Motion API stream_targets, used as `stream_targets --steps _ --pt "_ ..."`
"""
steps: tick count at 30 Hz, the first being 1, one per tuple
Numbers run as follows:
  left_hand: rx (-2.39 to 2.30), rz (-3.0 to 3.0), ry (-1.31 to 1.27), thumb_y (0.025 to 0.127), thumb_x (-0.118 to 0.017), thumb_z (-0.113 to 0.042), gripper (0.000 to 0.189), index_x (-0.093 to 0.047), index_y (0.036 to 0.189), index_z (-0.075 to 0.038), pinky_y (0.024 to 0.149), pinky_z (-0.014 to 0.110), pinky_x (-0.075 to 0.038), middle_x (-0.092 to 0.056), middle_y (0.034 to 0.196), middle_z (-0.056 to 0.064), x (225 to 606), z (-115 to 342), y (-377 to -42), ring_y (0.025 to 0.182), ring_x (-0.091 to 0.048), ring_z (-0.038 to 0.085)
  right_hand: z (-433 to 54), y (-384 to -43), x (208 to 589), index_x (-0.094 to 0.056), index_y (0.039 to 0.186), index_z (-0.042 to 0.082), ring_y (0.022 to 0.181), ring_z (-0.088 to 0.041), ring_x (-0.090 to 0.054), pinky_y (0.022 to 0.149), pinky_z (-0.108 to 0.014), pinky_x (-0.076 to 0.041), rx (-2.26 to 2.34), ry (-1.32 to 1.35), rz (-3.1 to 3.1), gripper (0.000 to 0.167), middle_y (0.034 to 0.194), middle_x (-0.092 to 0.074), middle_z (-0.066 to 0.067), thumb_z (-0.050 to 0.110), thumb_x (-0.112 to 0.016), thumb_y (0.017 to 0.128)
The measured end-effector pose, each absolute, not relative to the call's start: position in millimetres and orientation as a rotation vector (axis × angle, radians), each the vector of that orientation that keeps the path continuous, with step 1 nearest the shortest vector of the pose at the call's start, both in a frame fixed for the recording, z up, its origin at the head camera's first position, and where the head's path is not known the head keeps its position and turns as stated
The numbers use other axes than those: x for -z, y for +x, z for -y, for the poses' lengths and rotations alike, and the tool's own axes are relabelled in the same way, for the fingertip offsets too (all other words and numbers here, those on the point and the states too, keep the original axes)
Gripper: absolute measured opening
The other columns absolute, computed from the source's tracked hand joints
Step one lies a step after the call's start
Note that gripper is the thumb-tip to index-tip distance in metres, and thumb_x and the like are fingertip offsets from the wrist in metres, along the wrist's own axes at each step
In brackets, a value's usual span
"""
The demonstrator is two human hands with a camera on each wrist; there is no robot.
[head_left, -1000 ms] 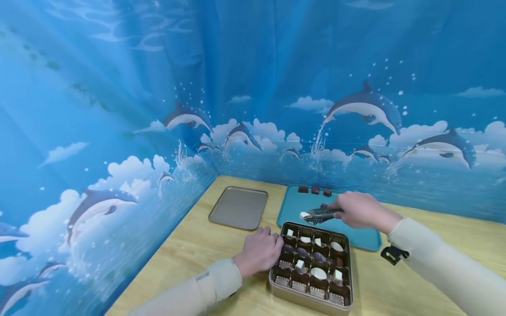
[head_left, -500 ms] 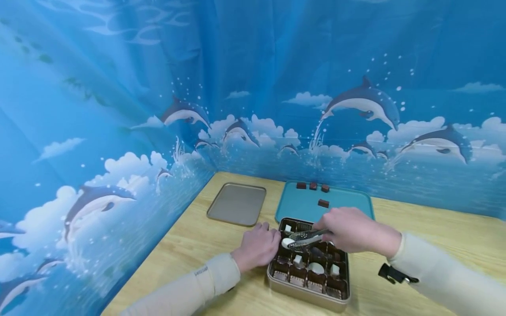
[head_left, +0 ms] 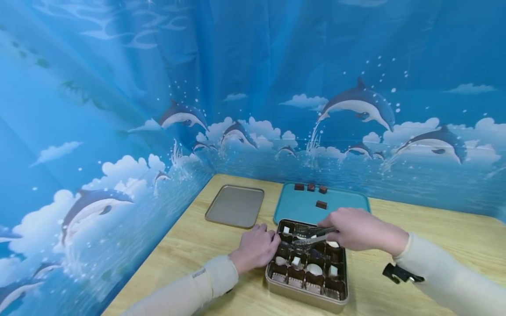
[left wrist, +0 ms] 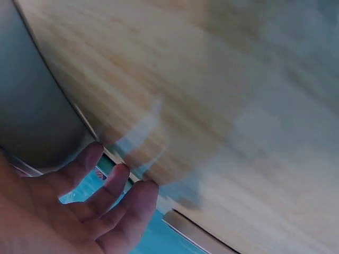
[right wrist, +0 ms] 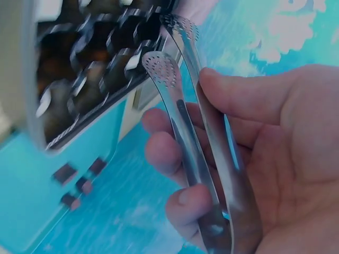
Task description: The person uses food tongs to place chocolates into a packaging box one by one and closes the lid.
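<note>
My right hand [head_left: 356,228] holds small metal tongs [right wrist: 185,127] with perforated tips. The tips stand apart with nothing between them, over the divided chocolate box [head_left: 304,298]. Dark and white chocolates sit in its compartments. A white oval piece [head_left: 281,260] lies in the leftmost compartment of the third row, beside a white cube [head_left: 296,261] and a larger white oval [head_left: 314,269]. The front row shows bare ridged liner. My left hand [head_left: 256,245] rests at the box's left side, fingers loosely bent; the left wrist view shows its fingertips close to the wood.
Behind the box lies a blue tray [head_left: 294,206] with several dark chocolates [head_left: 321,204] on it. A bare grey metal tray [head_left: 235,206] lies to its left on the wooden table [head_left: 186,245]. Blue dolphin-print curtains [head_left: 253,87] stand close behind and left.
The tongs carried the white oval from above the blue tray into the box and let it go in the third row, then moved slightly right, tips apart. My left hand stayed at the box.
</note>
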State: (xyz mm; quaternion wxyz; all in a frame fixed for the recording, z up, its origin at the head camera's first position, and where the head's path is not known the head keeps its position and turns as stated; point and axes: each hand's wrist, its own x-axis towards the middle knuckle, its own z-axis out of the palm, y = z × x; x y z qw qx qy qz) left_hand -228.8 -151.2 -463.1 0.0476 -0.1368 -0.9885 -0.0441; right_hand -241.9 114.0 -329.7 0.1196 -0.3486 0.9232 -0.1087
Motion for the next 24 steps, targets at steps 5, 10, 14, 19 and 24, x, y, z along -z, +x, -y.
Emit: stream_targets --steps 5,10,14,19,24 --pt "0.238 3.02 -0.37 0.106 -0.029 -0.043 0.054 -0.07 0.109 -0.009 0.064 0.041 -0.053 -0.065 0.097 0.009 463.8 150.1 -230.3 0.086 -0.058 0.022 -140.4 -258.1 334.5 -0.065 0.133 0.006 0.047 -0.007 -0.038 0.046 -0.027 -0.039 0.347 -0.886 -2.75 0.041 0.13 -0.067 -0.015 0.022 -0.068 0.095" --pt "0.259 3.017 -0.371 0.105 -0.031 -0.04 0.051 -0.068 0.118 -0.006 0.074 0.042 -0.056 -0.068 0.106 0.011 463.9 149.8 -229.7 0.095 -0.062 0.025 -161.8 -277.4 348.5 -0.062 0.134 -0.001 0.041 -0.008 -0.031 0.043 -0.026 -0.036 0.387 -0.807 -2.826 0.042 0.119 -0.07 -0.022 0.018 -0.065 0.097" --pt "0.26 3.01 -0.388 0.105 -0.032 -0.038 0.05 -0.068 0.115 -0.006 0.074 0.043 -0.057 -0.068 0.103 0.011 463.0 149.9 -228.8 0.093 -0.063 0.025 -171.3 -293.0 361.8 -0.06 0.135 -0.002 0.041 -0.008 -0.031 0.039 -0.022 -0.03 0.391 -0.761 -2.903 0.042 0.112 -0.071 -0.024 0.016 -0.065 0.097" --pt "0.227 3.021 -0.393 0.106 -0.03 -0.039 0.05 -0.069 0.11 -0.007 0.07 0.043 -0.056 -0.066 0.097 0.009 462.6 149.3 -228.2 0.089 -0.061 0.024 -178.7 -312.1 377.6 -0.06 0.135 -0.003 0.041 -0.008 -0.027 0.039 -0.02 -0.026 0.38 -0.759 -2.962 0.041 0.124 -0.066 -0.029 0.015 -0.063 0.098" --pt "0.208 3.03 -0.382 0.106 -0.029 -0.04 0.05 -0.069 0.108 -0.009 0.066 0.044 -0.055 -0.065 0.096 0.008 462.8 148.7 -227.9 0.087 -0.06 0.023 -179.8 -330.1 390.8 -0.06 0.134 -0.004 0.04 -0.009 -0.026 0.039 -0.021 -0.026 0.368 -0.735 -2.978 0.04 0.132 -0.061 -0.03 0.013 -0.062 0.098"
